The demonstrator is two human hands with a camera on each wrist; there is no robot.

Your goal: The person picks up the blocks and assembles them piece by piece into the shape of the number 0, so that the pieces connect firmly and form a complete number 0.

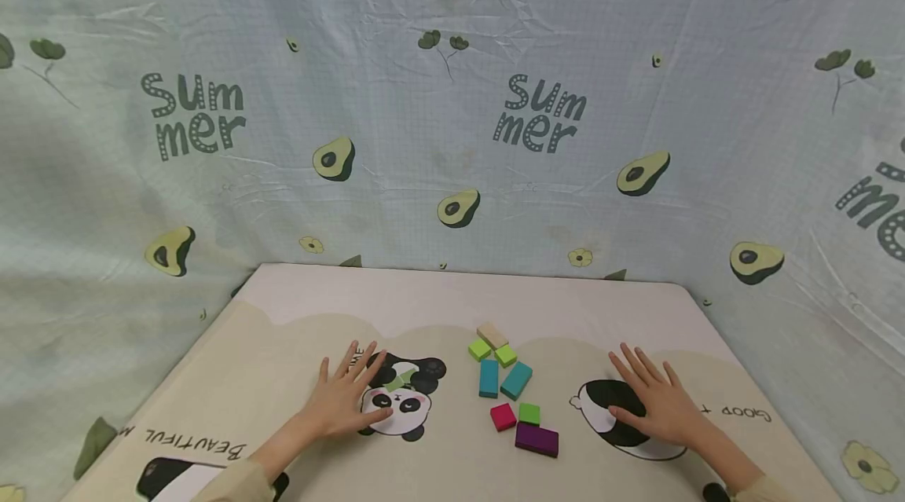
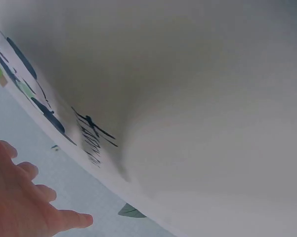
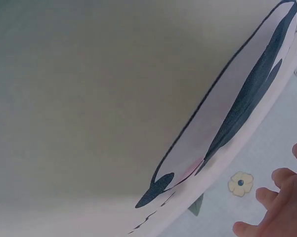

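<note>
Purple block [image 1: 536, 440]: lies nearest the person in the group, between the two hands and well apart from the left, somewhat nearer the right thumb.
Green block [image 1: 529, 413]: just behind the purple one; whether they touch I cannot tell.
Red block [image 1: 503, 416]: beside the green one, on the left hand's side.
Teal blocks [image 1: 489, 379] [image 1: 517, 381]: a pair farther back, the left one pointing away from the person, the right one slanted, close at their near ends.
Lime blocks [image 1: 479, 349] [image 1: 505, 355]: two small pieces behind the teal pair.
Tan block [image 1: 492, 335]: at the far end, lying aslant, close up against the lime pieces.
Left hand [image 1: 346, 400]: holds nothing, fingers spread and straight, thumb reaching over a panda print [image 1: 406, 408]; all the blocks lie to its right.
Right hand [image 1: 661, 404]: holds nothing, fingers likewise spread, above a black-and-white print [image 1: 615, 400]; all the blocks lie to its left.
Hands: wide apart, the blocks in the gap between; whether the palms touch the tabletop [image 1: 452, 298] I cannot tell.
Cloth [image 1: 396, 109]: pale, printed with avocados and "summer", hanging behind the tabletop.
</note>
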